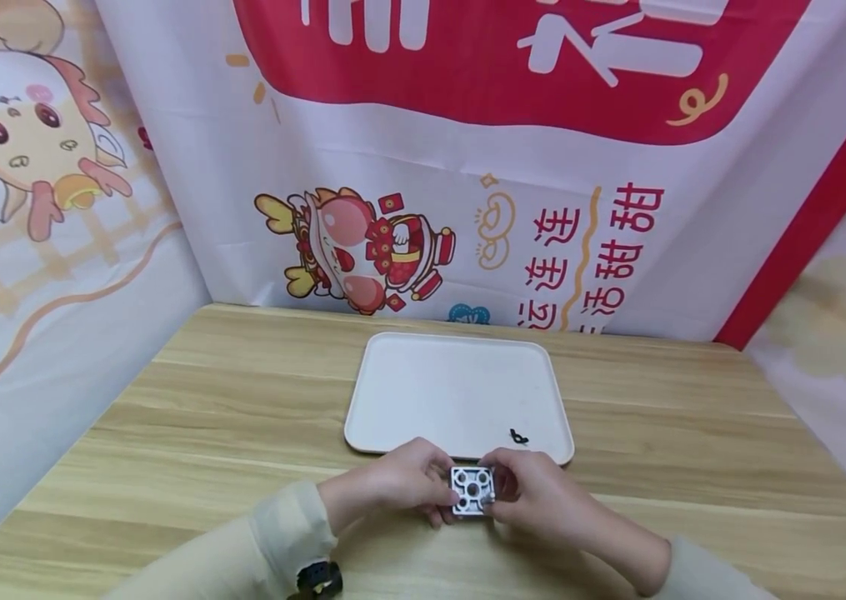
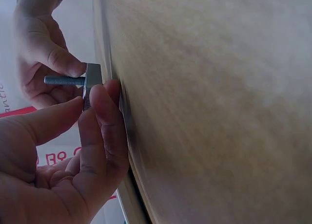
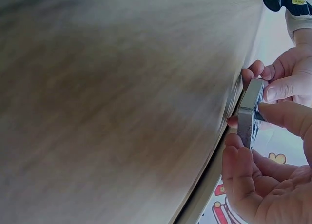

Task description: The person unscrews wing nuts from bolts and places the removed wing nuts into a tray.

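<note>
A square silver metal plate with round holes (image 1: 472,479) is held between both hands, close in front of the tray. A threaded bolt (image 2: 63,80) stands out from its face, near the lower right corner in the head view. My left hand (image 1: 415,479) pinches the plate's left edge between thumb and fingers. From the other side, my right hand (image 1: 535,493) grips the plate, its thumb against the face beside the bolt and its fingers around the far edge and underside. In the right wrist view the thumb covers most of the bolt.
Behind the hands lies a white tray (image 1: 453,383) with a small black piece (image 1: 518,437) near its front right. The wooden table (image 1: 242,400) meets printed cloth (image 1: 227,208) at the back and sides. A black watch (image 1: 320,577) is on the left wrist.
</note>
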{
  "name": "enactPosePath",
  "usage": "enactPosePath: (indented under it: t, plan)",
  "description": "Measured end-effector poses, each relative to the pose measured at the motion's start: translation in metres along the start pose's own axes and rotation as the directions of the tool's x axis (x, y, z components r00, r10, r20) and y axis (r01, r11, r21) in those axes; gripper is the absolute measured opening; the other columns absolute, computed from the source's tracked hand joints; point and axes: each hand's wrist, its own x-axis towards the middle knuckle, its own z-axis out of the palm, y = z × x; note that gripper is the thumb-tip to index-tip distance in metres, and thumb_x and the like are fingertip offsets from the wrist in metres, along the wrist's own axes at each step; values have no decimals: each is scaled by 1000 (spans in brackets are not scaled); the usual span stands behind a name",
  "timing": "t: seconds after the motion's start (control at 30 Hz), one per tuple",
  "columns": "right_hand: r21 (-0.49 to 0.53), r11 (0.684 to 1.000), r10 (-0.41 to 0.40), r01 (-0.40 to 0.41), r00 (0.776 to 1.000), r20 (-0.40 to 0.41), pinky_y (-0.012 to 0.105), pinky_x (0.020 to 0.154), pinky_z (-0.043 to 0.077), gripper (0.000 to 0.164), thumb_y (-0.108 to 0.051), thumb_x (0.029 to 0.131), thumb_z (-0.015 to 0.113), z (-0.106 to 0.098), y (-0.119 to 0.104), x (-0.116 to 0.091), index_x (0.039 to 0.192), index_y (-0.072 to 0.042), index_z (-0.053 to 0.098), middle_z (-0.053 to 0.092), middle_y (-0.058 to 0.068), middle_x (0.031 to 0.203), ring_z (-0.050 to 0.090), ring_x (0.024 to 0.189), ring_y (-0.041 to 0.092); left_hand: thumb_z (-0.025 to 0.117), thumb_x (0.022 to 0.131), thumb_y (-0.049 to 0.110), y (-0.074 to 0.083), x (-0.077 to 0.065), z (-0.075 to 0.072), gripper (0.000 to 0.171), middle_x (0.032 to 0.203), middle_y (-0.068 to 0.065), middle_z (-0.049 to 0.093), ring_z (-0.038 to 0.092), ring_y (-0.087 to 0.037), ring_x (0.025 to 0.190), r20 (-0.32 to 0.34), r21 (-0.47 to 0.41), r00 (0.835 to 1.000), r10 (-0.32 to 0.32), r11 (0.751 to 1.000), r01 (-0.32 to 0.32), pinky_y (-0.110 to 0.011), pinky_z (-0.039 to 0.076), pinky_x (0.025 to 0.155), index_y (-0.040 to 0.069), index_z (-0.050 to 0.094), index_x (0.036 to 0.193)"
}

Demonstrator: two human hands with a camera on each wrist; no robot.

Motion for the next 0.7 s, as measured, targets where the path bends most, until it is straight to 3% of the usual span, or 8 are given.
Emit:
enactPosePath:
  t: [0.4,0.7]
  plan:
    - [-46,993,107,-106,994,22,20,59,45,40,-5,76,81,3,-4,2,112,3,65,62,-3,79,54,71,10,66,84,-11,8,3,1,36,74,-22,72,70,-24,60,-97,158,995,10,987,5,-32,62,59,-18,57,118]
    - [-54,995,89,-88,996,31,20,57,42,36,-8,74,83,1,-1,3,105,2,68,59,-1,76,51,69,9,65,84,-12,8,5,-2,34,75,-22,72,69,-18,59,-83,141,996,25,990,-13,-31,63,60,-17,59,117]
